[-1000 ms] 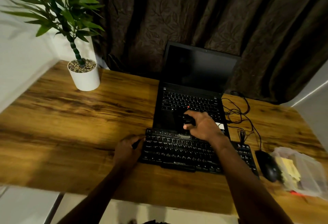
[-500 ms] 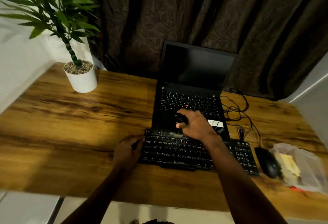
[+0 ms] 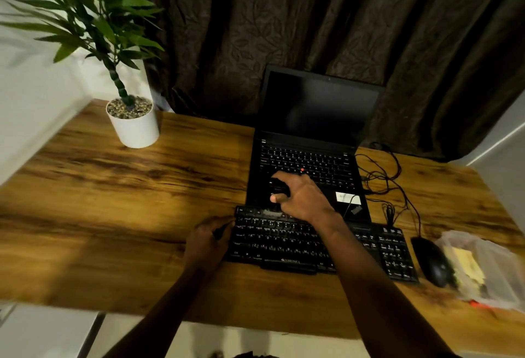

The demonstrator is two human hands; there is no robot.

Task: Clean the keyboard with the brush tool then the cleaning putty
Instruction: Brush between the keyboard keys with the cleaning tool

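Right hand [image 3: 302, 198] curls round a small black brush tool [image 3: 279, 187], its bristles blurred; left hand [image 3: 207, 241] grips the flat black keyboard [image 3: 284, 244] at its left edge.

keyboard [image 3: 284, 241]: black, lying flat | brush [image 3: 277, 189]: black, bristles on top row

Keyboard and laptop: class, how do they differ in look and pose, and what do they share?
The keyboard lies flat nearest the person; the laptop stands open behind it, screen dark.
The keyboard has a number pad; the laptop has a red nub among its keys.
The left hand sits at the keyboard's left end; the right hand holds a dark tool over the laptop.
Both are black, with pale-lettered keys.
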